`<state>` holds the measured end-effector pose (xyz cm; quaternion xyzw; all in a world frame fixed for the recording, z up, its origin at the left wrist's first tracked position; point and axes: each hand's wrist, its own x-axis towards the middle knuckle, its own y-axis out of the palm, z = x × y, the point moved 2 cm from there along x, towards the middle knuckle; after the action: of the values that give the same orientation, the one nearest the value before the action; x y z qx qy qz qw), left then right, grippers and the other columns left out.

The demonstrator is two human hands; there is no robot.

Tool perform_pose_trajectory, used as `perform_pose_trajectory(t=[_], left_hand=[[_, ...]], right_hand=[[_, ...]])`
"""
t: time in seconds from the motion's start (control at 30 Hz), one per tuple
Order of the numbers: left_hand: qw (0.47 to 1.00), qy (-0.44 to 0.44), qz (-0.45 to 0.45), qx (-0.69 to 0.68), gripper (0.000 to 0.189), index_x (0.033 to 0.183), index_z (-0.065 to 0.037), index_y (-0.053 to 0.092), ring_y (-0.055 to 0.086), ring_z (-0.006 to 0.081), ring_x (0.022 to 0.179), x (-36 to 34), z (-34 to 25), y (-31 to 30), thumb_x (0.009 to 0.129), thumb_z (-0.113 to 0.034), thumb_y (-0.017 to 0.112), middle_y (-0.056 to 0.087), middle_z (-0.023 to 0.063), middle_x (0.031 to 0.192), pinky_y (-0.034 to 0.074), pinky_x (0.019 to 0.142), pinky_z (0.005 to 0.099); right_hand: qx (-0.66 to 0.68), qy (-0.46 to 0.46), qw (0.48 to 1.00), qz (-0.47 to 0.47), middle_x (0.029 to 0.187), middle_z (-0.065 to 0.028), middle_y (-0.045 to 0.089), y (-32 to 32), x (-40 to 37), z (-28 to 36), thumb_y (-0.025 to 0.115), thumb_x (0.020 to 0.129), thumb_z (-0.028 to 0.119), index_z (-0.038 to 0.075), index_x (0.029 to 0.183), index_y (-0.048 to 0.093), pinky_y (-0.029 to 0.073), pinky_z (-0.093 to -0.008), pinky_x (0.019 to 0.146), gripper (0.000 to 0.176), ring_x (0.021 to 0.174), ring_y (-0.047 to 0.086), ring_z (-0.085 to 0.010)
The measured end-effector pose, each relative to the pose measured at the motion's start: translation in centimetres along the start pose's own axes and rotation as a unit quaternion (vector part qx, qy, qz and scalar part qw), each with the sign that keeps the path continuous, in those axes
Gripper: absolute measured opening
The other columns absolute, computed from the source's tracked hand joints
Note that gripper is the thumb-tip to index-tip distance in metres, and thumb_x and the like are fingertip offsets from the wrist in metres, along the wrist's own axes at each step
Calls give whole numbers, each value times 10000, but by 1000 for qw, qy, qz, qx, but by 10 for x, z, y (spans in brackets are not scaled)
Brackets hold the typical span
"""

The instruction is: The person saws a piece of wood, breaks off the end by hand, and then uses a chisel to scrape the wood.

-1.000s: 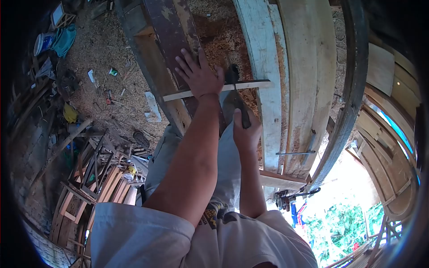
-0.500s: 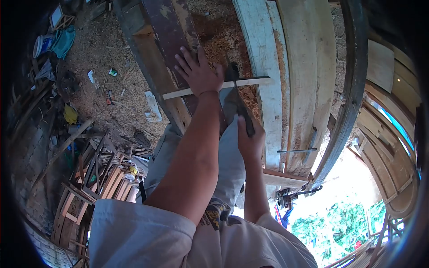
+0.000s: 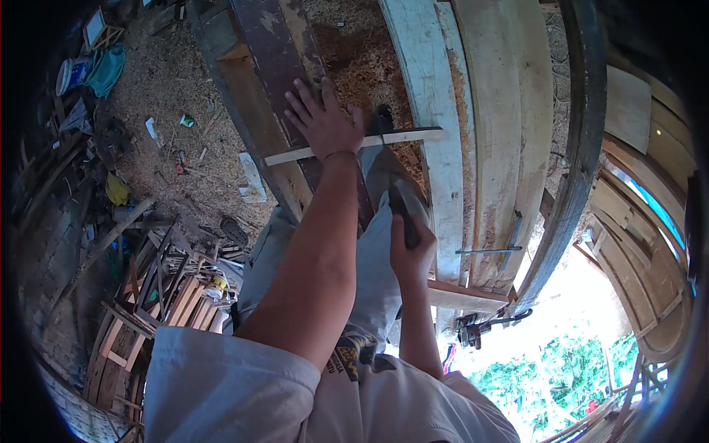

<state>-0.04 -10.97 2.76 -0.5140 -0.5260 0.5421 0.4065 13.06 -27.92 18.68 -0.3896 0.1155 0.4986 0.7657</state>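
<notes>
My left hand (image 3: 331, 128) lies spread and flat on a thin pale wooden strip (image 3: 410, 136), pressing it against a dark maroon board (image 3: 284, 63). The strip crosses from that board to a whitish weathered plank (image 3: 434, 111), bridging a gap. In my right hand (image 3: 412, 255) is the dark handle of a handsaw (image 3: 399, 207), fingers wrapped round it. Its thin, blurred blade points away from me and meets the strip just right of my left hand. Whether the blade has cut into the wood is too blurred to tell.
Wide planks (image 3: 502, 140) run lengthwise on the right, with a thin metal bar (image 3: 489, 251) across them. A power tool (image 3: 473, 328) sits near their close end. Sawdust and scraps cover the floor (image 3: 166, 140). Wood pieces (image 3: 188, 299) are piled at lower left.
My right hand and the saw have drawn back toward my body, the blade showing lower against the strip. My left hand stays on the strip; the view has shifted slightly.
</notes>
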Motion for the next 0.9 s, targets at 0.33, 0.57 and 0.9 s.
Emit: perform_pose_trajectory(t=[0.33, 0.57, 0.9], left_hand=[[1000, 3, -6, -10, 773, 1625, -198, 441, 161, 519, 1621, 1, 2, 2, 913, -430, 635, 196, 247, 1763, 148, 1310, 653], [999, 26, -34, -31, 713, 1545, -159, 544, 162, 541, 1613, -2, 1, 2, 890, -433, 612, 203, 260, 1755, 155, 1301, 668], [997, 69, -4, -18, 558, 1383, -218, 677, 206, 600, 1577, -5, 2, -3, 869, -432, 633, 239, 254, 1745, 216, 1255, 727]], right_hand=[[20, 21, 1000, 3, 646, -145, 596, -3, -10, 4, 737, 986, 198, 1, 772, 623, 436, -406, 550, 313, 540, 570, -262], [16, -19, 1000, -18, 614, -144, 557, 41, 43, -1, 736, 987, 209, -3, 791, 627, 440, -396, 547, 309, 529, 541, -223], [83, 3, 995, -57, 573, -52, 457, 71, 11, -41, 720, 1011, 196, 12, 773, 570, 363, -326, 509, 336, 549, 408, -104]])
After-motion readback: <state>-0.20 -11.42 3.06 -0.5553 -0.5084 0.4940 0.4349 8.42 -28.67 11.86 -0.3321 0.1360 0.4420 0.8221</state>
